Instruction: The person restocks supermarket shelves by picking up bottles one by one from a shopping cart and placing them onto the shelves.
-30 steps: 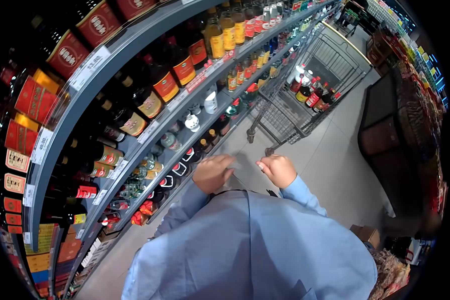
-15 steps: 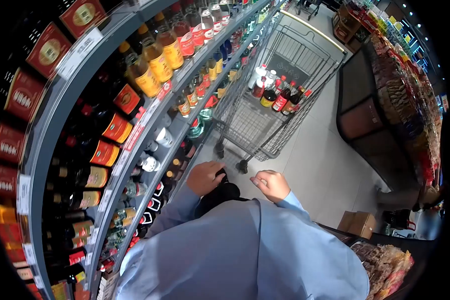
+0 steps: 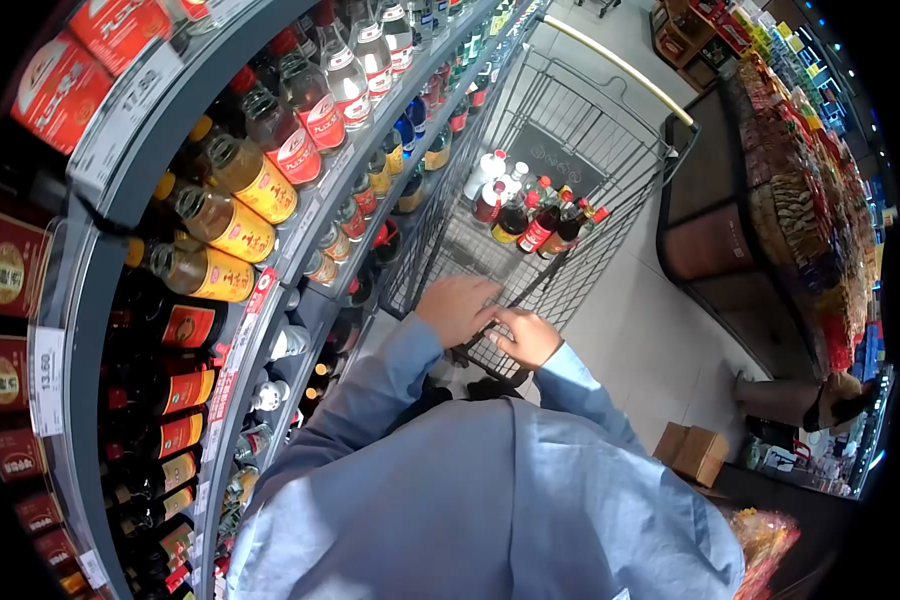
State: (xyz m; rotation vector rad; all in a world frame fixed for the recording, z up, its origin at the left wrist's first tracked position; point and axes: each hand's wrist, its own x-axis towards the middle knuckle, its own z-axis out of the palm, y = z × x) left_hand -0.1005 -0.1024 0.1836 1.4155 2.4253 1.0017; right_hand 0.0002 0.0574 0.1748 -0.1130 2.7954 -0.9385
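My left hand is held out over the near end of a wire shopping cart, back of the hand up, fingers reaching to the right. Close beside it, my right hand points left, its thumb and fingers apart; the fingertips of both hands nearly meet, and whether they touch I cannot tell. Nothing shows in either hand. Inside the cart stand several bottles: a white bottle, a dark bottle with a yellow label and a bottle with a red label among them.
Shelves on the left hold yellow-label bottles, red-label bottles and red boxes. A display stand with packaged goods lines the right. Cardboard boxes sit lower right, and a person is near the right edge.
Both hands have moved forward and closer together, now over the cart's near end. The cart appears nearer, and the shelf view has shifted as I moved along.
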